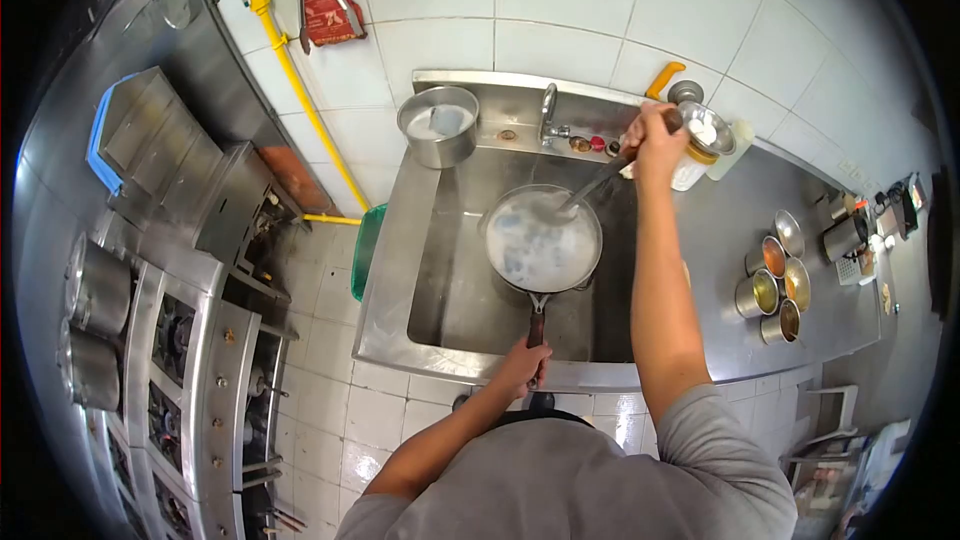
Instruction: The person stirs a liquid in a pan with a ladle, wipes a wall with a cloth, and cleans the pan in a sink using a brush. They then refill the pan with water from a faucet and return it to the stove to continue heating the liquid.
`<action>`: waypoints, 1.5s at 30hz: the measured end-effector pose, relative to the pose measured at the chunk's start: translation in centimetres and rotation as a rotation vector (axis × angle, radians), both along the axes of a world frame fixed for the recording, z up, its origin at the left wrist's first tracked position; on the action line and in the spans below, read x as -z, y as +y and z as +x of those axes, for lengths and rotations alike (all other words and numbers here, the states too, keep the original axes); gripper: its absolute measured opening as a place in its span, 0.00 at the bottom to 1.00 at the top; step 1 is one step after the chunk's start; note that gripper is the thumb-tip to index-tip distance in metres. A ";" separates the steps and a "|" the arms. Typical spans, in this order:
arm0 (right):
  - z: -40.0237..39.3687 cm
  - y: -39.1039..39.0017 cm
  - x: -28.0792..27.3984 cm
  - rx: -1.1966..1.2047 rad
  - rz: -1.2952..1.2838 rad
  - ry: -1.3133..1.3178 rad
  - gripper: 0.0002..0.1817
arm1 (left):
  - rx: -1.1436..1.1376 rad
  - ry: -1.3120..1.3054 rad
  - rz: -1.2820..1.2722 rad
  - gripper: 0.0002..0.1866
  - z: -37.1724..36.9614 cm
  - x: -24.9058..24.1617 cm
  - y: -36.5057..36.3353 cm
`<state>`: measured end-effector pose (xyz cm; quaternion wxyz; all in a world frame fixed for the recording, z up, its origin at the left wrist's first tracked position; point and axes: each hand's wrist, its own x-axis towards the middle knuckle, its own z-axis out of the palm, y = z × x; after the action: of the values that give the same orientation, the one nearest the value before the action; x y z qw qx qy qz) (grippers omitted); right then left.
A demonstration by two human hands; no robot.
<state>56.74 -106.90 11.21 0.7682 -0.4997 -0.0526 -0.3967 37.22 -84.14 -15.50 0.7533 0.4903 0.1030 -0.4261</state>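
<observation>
A frying pan (592, 278) full of cloudy whitish liquid is held over the sink basin (455, 315). My left hand (526, 366) is closed around the pan's dark handle, near the sink's front edge. Up and to the right, my right hand (657, 147) grips the brown handle of a long metal spatula (597, 183). The spatula slants down into the pan, and its blade is partly hidden in the liquid. Behind the pan stands the faucet (548, 112). A metal pot (440, 150) with whitish liquid sits at the sink's back left corner.
Right of the sink, several small metal cups (757, 294) stand on the counter (700, 335). A metal bowl (722, 140) with white pieces sits near the wall, beside my right hand. On the left is a stove (190, 370) with large pots (98, 290). A green bin (368, 255) stands by the sink.
</observation>
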 end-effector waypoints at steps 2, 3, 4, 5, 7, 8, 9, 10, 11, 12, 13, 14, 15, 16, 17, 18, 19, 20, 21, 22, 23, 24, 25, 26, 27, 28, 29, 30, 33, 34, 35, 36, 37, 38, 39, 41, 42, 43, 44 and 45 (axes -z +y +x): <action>1.5 -0.3 0.5 -0.048 0.062 0.022 0.12 | -0.044 0.008 0.006 0.07 0.4 -0.9 -0.5; 1.6 -0.1 0.8 -0.076 0.090 0.056 0.12 | -0.035 0.010 0.010 0.07 0.1 -1.2 -0.4; 1.2 0.4 0.8 -0.068 0.093 0.053 0.12 | -0.032 0.012 0.020 0.07 0.2 -1.3 -0.3; 0.1 1.3 0.5 -0.176 0.018 0.051 0.12 | -0.033 0.018 0.028 0.07 0.1 -1.2 -0.2; -3.2 4.1 -0.6 -0.295 -0.158 0.094 0.12 | -0.032 0.022 0.018 0.07 0.1 -0.7 -0.3; -5.8 5.8 -1.1 -0.300 -0.252 0.138 0.12 | -0.029 0.027 0.013 0.07 -0.1 -0.3 -0.2; -7.6 7.1 -0.3 -0.299 -0.339 0.171 0.11 | -0.035 0.034 0.015 0.07 0.0 -0.2 -0.1; -8.3 7.7 1.7 -0.248 -0.487 0.161 0.11 | -0.012 0.017 0.043 0.07 0.0 -0.1 -0.1; -7.8 7.7 2.9 -0.248 -0.486 0.166 0.11 | 0.015 -0.002 0.069 0.07 0.0 -0.4 -0.1; -7.0 7.6 3.7 -0.157 -0.530 0.175 0.11 | 0.014 -0.002 0.064 0.07 0.0 -0.7 -0.3; -6.6 7.8 3.4 -0.068 -0.575 0.183 0.11 | -0.009 0.011 0.077 0.07 -0.1 -1.7 -0.4; -6.1 7.7 2.8 -0.019 -0.539 0.224 0.11 | -0.029 0.022 0.093 0.06 0.0 -2.3 -0.3; -6.7 7.7 2.4 -0.020 -0.545 0.211 0.11 | -0.034 0.010 0.088 0.06 0.2 -2.3 -0.4; -8.3 8.1 1.6 -0.022 -0.557 0.176 0.11 | -0.031 -0.015 0.105 0.06 0.3 -2.0 -0.5; -9.4 8.4 1.5 -0.028 -0.564 0.153 0.11 | -0.027 -0.028 0.126 0.06 0.2 -1.8 -0.4; -9.4 8.3 2.9 -0.015 -0.626 0.069 0.11 | -0.032 -0.015 0.128 0.06 0.0 -1.3 -0.3; -8.9 7.8 4.3 -0.019 -0.624 0.083 0.11 | -0.029 0.002 0.117 0.06 -0.1 -1.3 -0.1; -7.5 6.9 4.8 -0.033 -0.510 0.104 0.11 | -0.030 0.005 0.095 0.06 0.2 -1.3 -0.5; -6.8 6.1 5.4 -0.044 -0.392 0.127 0.11 | -0.030 0.004 0.091 0.06 0.0 -1.3 -0.6; -7.6 6.2 3.6 -0.104 -0.321 0.196 0.09 | -0.021 0.009 0.086 0.06 0.0 -1.3 -0.5; -8.2 6.7 2.9 -0.106 -0.324 0.183 0.09 | -0.018 0.007 0.079 0.07 0.7 -1.6 -0.6; -9.3 7.3 2.8 -0.104 -0.411 0.102 0.09 | -0.026 0.002 0.075 0.07 1.3 -1.8 -0.7; -10.3 7.7 3.3 -0.098 -0.490 0.036 0.10 | -0.029 0.006 0.080 0.07 1.0 -1.9 -0.7; -9.8 7.4 5.0 -0.169 -0.469 0.036 0.09 | -0.021 0.017 0.089 0.07 0.2 -1.9 -0.5; -9.2 6.3 4.9 -0.167 -0.474 0.036 0.09 | -0.019 0.016 0.085 0.07 0.1 -2.2 -0.8; -8.5 5.7 3.8 -0.203 -0.265 0.077 0.09 | -0.034 0.005 0.098 0.07 0.3 -2.3 -0.9; -8.5 5.3 3.0 -0.231 -0.044 0.117 0.08 | -0.041 -0.005 0.122 0.07 0.4 -2.5 -0.6; -9.4 5.3 2.4 -0.237 -0.099 0.108 0.08 | -0.042 -0.023 0.121 0.07 0.9 -2.7 -0.6; -10.6 6.2 5.0 -0.104 -0.475 0.050 0.09 | -0.060 0.011 0.109 0.07 -0.6 -1.3 -0.6; -9.1 5.4 6.9 -0.070 -0.509 -0.053 0.10 | -0.042 0.002 0.108 0.07 -0.4 -1.0 -0.6; -8.3 4.8 5.6 -0.072 -0.512 -0.063 0.10 | -0.036 -0.022 0.099 0.07 0.5 -1.0 -0.8; -8.3 4.2 4.3 -0.085 -0.307 -0.026 0.10 | -0.034 -0.026 0.104 0.07 0.4 -1.0 -0.6; -8.6 3.8 2.8 -0.098 -0.106 0.008 0.10 | -0.022 -0.027 0.104 0.08 0.2 -0.9 -0.6; -8.9 3.4 1.0 -0.076 -0.115 -0.030 0.10 | -0.015 -0.029 0.098 0.08 0.5 -0.9 -0.8; -9.5 3.0 -0.6 -0.054 -0.122 -0.060 0.09 | -0.019 -0.029 0.094 0.08 0.7 -0.9 -0.9; -9.5 2.0 -2.9 -0.088 -0.055 -0.128 0.10 | -0.006 0.021 0.133 0.08 0.2 -0.8 -0.7; -8.5 1.2 -2.8 -0.119 -0.012 -0.104 0.11 | -0.007 0.024 0.135 0.08 0.1 -0.8 -0.7; -7.1 1.6 -2.1 -0.044 -0.042 -0.018 0.10 | -0.027 0.002 0.108 0.08 0.1 -0.9 -0.8; -5.3 2.0 -0.8 0.035 -0.072 0.065 0.09 | -0.042 -0.024 0.079 0.08 0.1 -1.0 -0.8; -2.4 1.5 2.4 -0.106 0.034 0.036 0.09 | -0.035 -0.031 0.080 0.08 0.2 -1.1 -0.8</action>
<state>54.30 -105.38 8.80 0.7973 -0.4902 -0.0583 -0.3472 37.43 -84.94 -14.41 0.7418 0.5247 0.1171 -0.4008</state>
